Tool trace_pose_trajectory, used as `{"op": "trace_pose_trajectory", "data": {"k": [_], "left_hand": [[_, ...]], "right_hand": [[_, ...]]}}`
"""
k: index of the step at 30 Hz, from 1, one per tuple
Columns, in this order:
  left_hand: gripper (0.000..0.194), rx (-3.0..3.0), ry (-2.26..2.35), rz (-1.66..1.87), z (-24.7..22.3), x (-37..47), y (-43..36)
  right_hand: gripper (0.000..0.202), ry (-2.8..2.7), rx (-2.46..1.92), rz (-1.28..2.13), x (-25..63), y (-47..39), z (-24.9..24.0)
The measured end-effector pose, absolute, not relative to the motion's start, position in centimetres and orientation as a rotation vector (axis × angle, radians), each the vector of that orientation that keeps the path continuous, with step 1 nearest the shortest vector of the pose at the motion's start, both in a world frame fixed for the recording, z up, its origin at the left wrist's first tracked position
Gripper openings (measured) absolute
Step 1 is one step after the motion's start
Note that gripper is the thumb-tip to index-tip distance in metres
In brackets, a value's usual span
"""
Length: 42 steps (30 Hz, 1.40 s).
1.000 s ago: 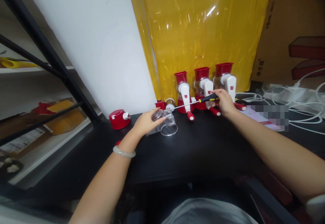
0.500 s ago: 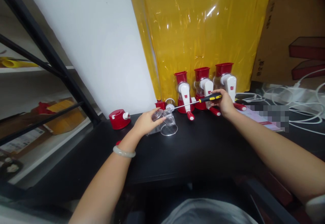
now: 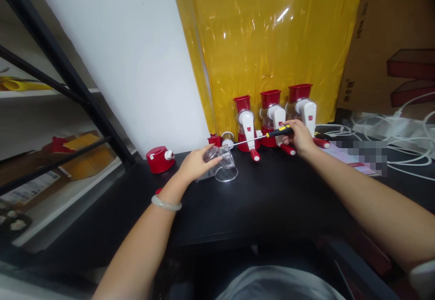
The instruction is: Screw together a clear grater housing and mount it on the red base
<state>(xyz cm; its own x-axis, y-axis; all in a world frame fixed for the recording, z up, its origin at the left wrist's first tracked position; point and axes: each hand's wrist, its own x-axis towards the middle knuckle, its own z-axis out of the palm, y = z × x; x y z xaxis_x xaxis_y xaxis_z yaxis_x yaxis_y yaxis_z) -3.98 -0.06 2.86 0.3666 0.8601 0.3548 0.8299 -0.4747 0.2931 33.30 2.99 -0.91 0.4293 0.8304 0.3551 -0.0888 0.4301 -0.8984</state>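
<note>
The left hand (image 3: 194, 166) grips a clear plastic grater body (image 3: 228, 167). The right hand (image 3: 302, 138) holds a black-and-yellow screwdriver (image 3: 268, 135), its tip at the body's far side.

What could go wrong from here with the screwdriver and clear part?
Slip: the screwdriver tip is at the clear plastic part, near the left hand, so it might jab that hand.
Scratching: a metal tip against clear plastic could mark it.
Knock: the right hand appears close to the middle grinder and may bump it.
</note>
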Motion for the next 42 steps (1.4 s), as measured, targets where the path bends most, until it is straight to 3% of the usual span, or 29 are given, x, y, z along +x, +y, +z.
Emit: {"op": "trace_pose_trajectory", "data": {"k": [12, 20, 27, 42], "left_hand": [[0.071, 2.547, 1.566, 0.742, 2.68, -4.04, 0.07], [0.072, 2.547, 1.561, 0.728, 2.76, -4.05, 0.08], [0.073, 2.562, 1.556, 0.728, 2.76, -4.09, 0.12], [0.074, 2.55, 1.567, 0.707, 2.82, -4.13, 0.03]], "right_hand": [[0.053, -0.968, -0.927, 0.657, 33.27, 3.34, -1.41], [0.021, -0.935, -0.872, 0.755, 33.51, 3.63, -1.59], [0.015, -0.922, -0.917, 0.744, 33.16, 3.29, -1.01], [0.054, -1.033, -0.982, 0.579, 33.15, 2.8, -1.35]]}}
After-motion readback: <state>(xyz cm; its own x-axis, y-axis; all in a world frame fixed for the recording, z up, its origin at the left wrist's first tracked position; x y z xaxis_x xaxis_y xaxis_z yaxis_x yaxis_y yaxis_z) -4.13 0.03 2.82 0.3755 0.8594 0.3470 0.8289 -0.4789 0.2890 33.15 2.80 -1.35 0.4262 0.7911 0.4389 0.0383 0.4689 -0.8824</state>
